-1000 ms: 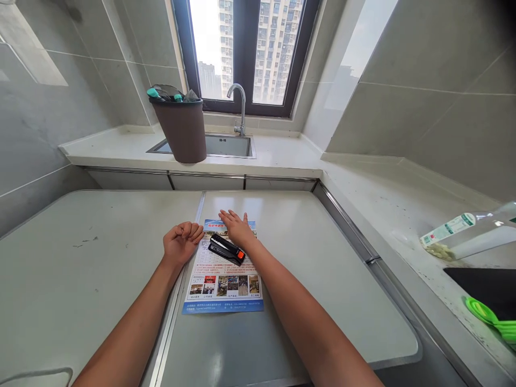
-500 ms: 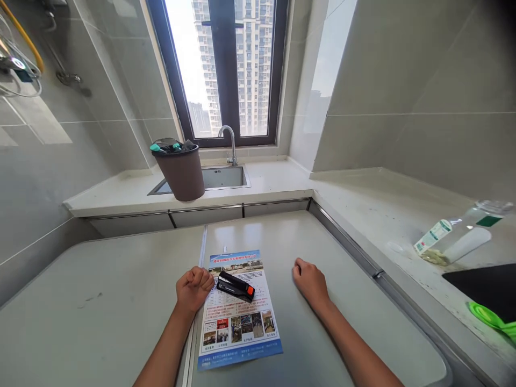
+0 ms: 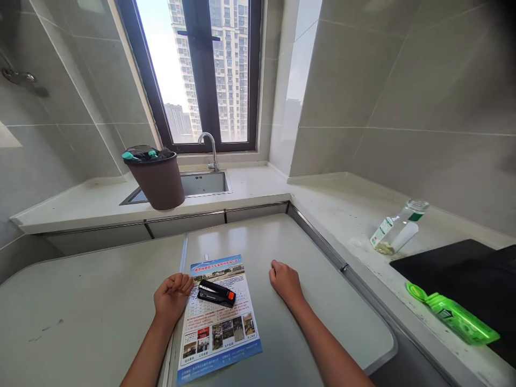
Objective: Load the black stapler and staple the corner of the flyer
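Note:
A printed flyer (image 3: 220,322) with blue bands and small photos lies flat on the folding table. On top of it rests a black stapler (image 3: 216,293) with an orange-red end, lying at a slant. My left hand (image 3: 173,294) is curled into a loose fist at the flyer's left edge, just left of the stapler and apart from it. To the right of the flyer, my right hand (image 3: 285,279) rests closed on the bare tabletop, knuckles toward the window. Neither hand shows anything held.
The pale table (image 3: 100,312) has a seam left of the flyer. Behind it, a brown bin (image 3: 157,183) stands by the sink (image 3: 205,184) and faucet (image 3: 213,150). On the right counter are a clear bottle (image 3: 397,231), a black board (image 3: 443,263) and a green bottle (image 3: 463,320).
The camera has turned to the right, so everything sits further left and the green bottle shows fully. Both hands, the stapler and the flyer keep their places on the table.

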Demonstrator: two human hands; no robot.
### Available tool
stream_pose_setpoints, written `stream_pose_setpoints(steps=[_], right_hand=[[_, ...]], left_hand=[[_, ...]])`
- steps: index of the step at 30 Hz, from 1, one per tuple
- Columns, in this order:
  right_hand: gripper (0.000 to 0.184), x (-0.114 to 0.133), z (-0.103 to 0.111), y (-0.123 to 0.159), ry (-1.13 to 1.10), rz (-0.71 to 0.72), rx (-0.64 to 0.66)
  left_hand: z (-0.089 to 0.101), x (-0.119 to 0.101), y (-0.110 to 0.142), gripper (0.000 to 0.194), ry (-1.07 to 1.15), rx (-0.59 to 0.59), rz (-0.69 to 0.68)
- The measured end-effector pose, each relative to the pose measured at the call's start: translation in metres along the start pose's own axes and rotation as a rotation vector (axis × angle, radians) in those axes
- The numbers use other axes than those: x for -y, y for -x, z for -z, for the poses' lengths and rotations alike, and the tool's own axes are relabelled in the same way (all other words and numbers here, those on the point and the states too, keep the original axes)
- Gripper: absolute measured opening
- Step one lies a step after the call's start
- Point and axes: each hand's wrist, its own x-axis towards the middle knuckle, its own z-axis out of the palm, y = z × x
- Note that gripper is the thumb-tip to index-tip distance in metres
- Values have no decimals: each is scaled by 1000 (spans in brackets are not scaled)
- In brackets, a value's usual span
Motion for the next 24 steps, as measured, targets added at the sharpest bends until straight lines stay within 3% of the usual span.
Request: stream_pose_setpoints(steps=[11, 17, 24], right_hand=[[18, -5, -3, -2, -47, 63, 44], [20, -6, -9, -1, -42, 89, 37], [22, -4, -16, -2, -19, 107, 6]], left_hand=[[16, 1, -12, 30, -148, -113, -87], [9, 4, -9, 36, -243, -109, -83], [3, 5, -6, 34, -393, -161, -173]])
